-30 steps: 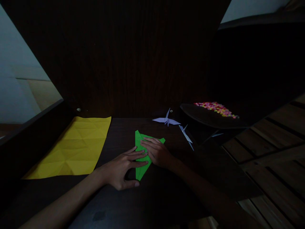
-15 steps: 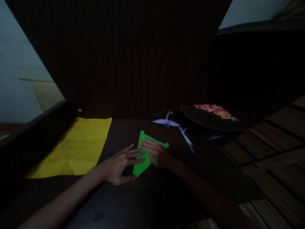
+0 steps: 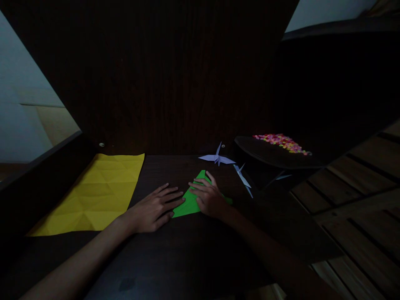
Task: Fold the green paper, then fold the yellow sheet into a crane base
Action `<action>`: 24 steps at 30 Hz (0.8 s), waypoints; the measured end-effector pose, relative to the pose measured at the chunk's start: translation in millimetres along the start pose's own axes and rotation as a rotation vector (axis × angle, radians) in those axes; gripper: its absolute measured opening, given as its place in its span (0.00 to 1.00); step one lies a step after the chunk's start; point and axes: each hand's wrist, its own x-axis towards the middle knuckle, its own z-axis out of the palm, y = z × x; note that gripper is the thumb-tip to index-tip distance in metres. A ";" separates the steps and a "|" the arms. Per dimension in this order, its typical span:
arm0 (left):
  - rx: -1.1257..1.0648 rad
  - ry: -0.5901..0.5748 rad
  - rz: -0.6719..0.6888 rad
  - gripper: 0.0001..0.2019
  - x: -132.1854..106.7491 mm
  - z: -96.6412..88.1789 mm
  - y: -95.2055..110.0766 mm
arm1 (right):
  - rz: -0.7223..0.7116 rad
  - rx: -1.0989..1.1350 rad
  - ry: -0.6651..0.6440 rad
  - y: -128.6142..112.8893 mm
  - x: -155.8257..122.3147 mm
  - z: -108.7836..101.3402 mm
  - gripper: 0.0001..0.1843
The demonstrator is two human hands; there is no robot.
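A folded sheet of green paper (image 3: 189, 205), roughly triangular, lies flat on the dark wooden table (image 3: 150, 254). My right hand (image 3: 208, 198) rests on top of it with fingers spread, hiding its middle and part of its right side. At the paper's left edge, my left hand (image 3: 156, 209) lies flat and open, its fingertips touching or just beside the edge. A creased yellow sheet (image 3: 109, 187) is spread out to the left. Behind the green paper sits a pale purple origami crane (image 3: 217, 158), and a second pale folded crane (image 3: 243, 178) lies to its right.
A dark curved shelf (image 3: 246, 146) at the right bears a row of small pink, red and yellow pieces (image 3: 281, 142). A tall dark panel (image 3: 175, 75) rises behind the table. Wooden slats (image 3: 353, 208) show at the lower right.
The green paper has turned clockwise, its top corner swinging to the right. My left hand has drawn back to its left edge; my right hand stays on it with fingers more spread.
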 end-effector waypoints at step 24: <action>0.002 -0.013 -0.056 0.28 -2.6 3.2 -3.8 | 0.036 0.032 -0.049 -1.8 0.4 9.0 0.16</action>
